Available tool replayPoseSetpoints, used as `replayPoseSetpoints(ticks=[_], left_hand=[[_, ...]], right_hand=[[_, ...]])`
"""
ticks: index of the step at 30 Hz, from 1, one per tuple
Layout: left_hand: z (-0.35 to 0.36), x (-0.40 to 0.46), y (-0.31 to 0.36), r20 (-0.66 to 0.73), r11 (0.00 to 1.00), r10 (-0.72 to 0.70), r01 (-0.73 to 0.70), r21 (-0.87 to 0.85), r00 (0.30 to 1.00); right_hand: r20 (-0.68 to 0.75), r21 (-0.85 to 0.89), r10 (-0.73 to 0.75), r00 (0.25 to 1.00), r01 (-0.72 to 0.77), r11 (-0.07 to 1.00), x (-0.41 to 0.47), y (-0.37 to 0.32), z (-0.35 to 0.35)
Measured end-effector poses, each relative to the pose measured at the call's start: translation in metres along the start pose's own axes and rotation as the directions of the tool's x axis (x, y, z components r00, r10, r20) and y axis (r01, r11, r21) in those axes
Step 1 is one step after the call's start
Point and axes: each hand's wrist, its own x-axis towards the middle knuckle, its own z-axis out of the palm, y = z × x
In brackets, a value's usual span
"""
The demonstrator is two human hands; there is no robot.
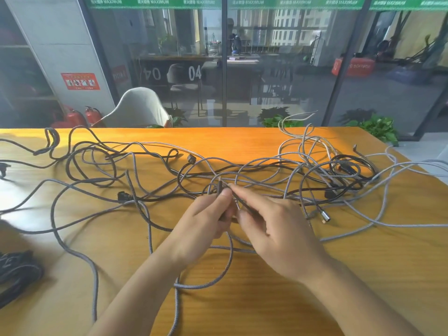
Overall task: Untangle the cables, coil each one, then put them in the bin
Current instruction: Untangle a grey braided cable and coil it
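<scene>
Cables [242, 170] of grey braid and black rubber sprawl in one loose tangle across the orange wooden worktop [315, 275], running from 9 o'clock through the centre to 3 o'clock. At the centre the left hand [206, 221] curls its fingers [224, 196] around a dark cable end that stands upright above the thumb, and the right hand [271, 229] meets it just beside, its thumb and forefinger pinching a thin grey strand at the same spot. A silver metal plug [326, 216] lies on the worktop at 3 o'clock of the right hand, near it but apart. A black angled plug [121, 195] rests at 9 o'clock of the left hand, well apart. A denser knot of black cable [349, 170] sits at 2 o'clock. A dark bundle [17, 270], partly cut by the frame, lies at 8 o'clock on the edge. Beyond the far edge at 11 o'clock stands a white chair [140, 109], with red fire extinguishers [82, 116] further toward 10 o'clock.
</scene>
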Motion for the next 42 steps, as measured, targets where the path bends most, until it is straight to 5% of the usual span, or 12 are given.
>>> replayPoseSetpoints(ticks=[7,11,18,22,27,35,38,42], left_hand=[[0.003,0.002,0.004,-0.219,0.997,0.045,-0.059,-0.055,0.975],[-0.011,0.004,0.0,-0.353,0.983,0.04,-0.101,-0.155,0.935],[-0.011,-0.001,0.01,-0.155,0.853,0.038,-0.113,-0.51,0.987],[-0.011,-0.005,0.015,-0.015,0.787,0.026,-0.03,-0.616,1.0],[-0.016,-0.004,0.009,0.04,0.823,0.008,0.016,-0.567,0.999],[-0.019,-0.004,0.011,0.106,0.859,0.015,0.042,-0.511,0.994],[-0.02,-0.006,0.012,0.126,0.851,0.018,0.051,-0.523,0.992],[-0.02,-0.007,0.012,0.157,0.837,0.021,0.068,-0.542,0.987]], right_hand=[[0.13,0.036,-0.076,0.989,0.072,0.997,-0.002,-0.01,-0.001],[0.328,0.176,-0.051,0.943,-0.008,0.984,-0.004,-0.016,-0.001],[0.544,0.215,0.041,0.838,-0.186,0.959,-0.001,-0.005,0.001],[0.37,0.001,0.013,0.929,-0.014,1.0,0.003,0.013,0.003],[0.128,-0.3,-0.136,0.982,0.169,0.939,0.008,0.015,-0.001],[-0.1,-0.426,-0.078,0.992,0.028,0.904,0.008,0.016,-0.017],[-0.151,-0.335,-0.038,0.988,-0.016,0.942,0.007,0.015,-0.012],[-0.161,0.219,0.236,0.958,-0.199,0.955,0.007,0.005,-0.017]])
